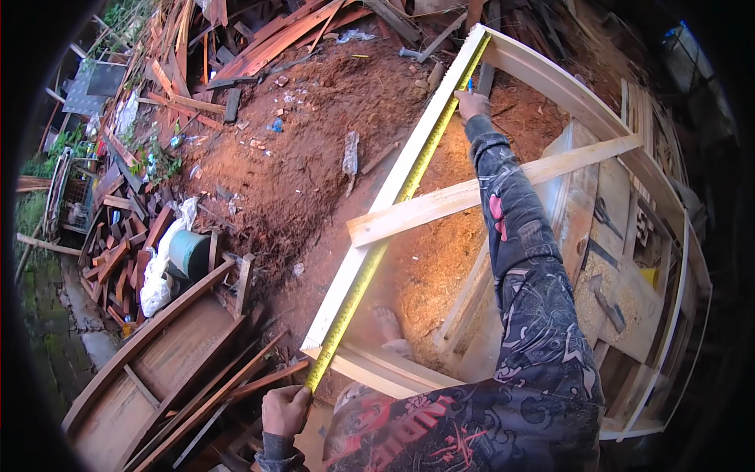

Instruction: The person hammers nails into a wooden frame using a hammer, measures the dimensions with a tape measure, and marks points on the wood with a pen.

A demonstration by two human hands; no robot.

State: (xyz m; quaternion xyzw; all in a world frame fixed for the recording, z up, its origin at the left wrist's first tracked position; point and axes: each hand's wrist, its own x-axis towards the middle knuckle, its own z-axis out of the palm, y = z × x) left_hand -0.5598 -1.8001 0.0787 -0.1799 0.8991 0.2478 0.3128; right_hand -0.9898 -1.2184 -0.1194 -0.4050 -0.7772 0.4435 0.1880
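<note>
A pale wooden frame [393, 182] stretches away from me, its left rail running from near my body to the far corner. Along this rail lies a yellow tape measure [411, 181], pulled out straight. My left hand [285, 411] is closed on the near end of the tape, just below the frame's near corner; whatever else sits in the palm is hidden. At the far end, my right hand [472, 104] rests by the rail, closed on a thin blue pen [470, 85] beside the tape. A loose-looking pale board [429, 211] crosses the frame diagonally, passing under my right forearm.
On the right, a sawdust-covered workbench [621, 291] carries pliers [604, 216] and a dark hand tool [609, 311]. A wooden door-like panel [169, 354] leans at lower left, near a green bucket [189, 253] and wood offcuts [118, 267]. Scrap planks [275, 43] lie piled at the back.
</note>
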